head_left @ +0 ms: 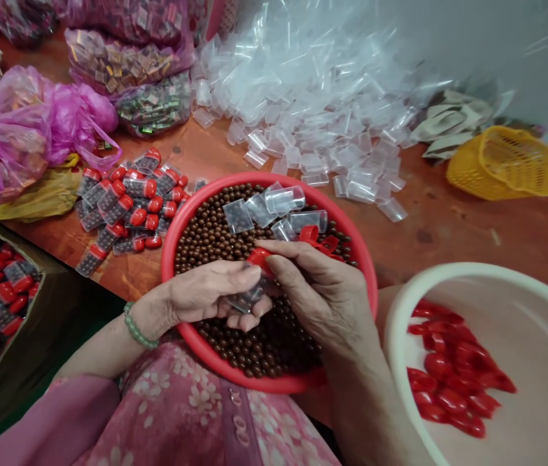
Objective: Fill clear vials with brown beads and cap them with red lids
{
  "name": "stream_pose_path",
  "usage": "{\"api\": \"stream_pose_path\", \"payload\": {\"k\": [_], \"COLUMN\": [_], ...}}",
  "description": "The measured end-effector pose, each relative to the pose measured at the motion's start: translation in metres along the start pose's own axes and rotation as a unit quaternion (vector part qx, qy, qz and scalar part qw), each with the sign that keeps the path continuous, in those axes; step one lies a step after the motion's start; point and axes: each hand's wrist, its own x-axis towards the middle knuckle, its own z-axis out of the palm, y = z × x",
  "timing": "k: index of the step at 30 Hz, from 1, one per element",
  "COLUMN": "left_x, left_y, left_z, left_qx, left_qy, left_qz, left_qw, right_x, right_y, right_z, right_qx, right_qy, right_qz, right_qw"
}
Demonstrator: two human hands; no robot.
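Note:
Over a red basin (pixel 370 285) of small brown balls (pixel 208 236), both my hands meet at one small clear plastic container (pixel 246 299). My left hand (pixel 201 291) is closed around its body, thumb on top. Pinched in the fingers of my right hand (pixel 322 291) is a red cap (pixel 258 257) at the container's upper end; whether it is fully seated I cannot tell. Several empty clear containers (pixel 286 200) lie on the balls behind my hands, beside a few loose red caps (pixel 320 239).
Filled, red-capped containers (pixel 125 204) are piled left of the basin; more fill a cardboard box (pixel 55 304). A heap of clear containers (pixel 313 123) lies behind. At right stand a white tub (pixel 536 362) holding red caps (pixel 453 375) and a yellow basket (pixel 473 168). Pink bags (pixel 6 136) sit back left.

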Motion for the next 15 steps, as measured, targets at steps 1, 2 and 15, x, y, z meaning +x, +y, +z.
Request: {"api": "stream_pose_path", "payload": {"k": [1, 2, 15], "left_x": [0.0, 0.001, 0.006], "left_y": [0.0, 0.0, -0.011], "left_z": [0.0, 0.0, -0.002], "left_qx": [-0.018, -0.031, -0.058], "left_qy": [0.002, 0.003, 0.111], "left_qz": [0.002, 0.003, 0.015], "left_qw": [1.0, 1.0, 0.992], "right_x": [0.001, 0.002, -0.008], "right_y": [0.0, 0.0, -0.007], "right_z": [-0.001, -0.001, 0.006], "right_qx": [0.009, 0.013, -0.232], "right_qy": [-0.006, -0.008, -0.066], "right_qz": [0.004, -0.002, -0.155], "right_qw": [1.0, 1.0, 0.958]}}
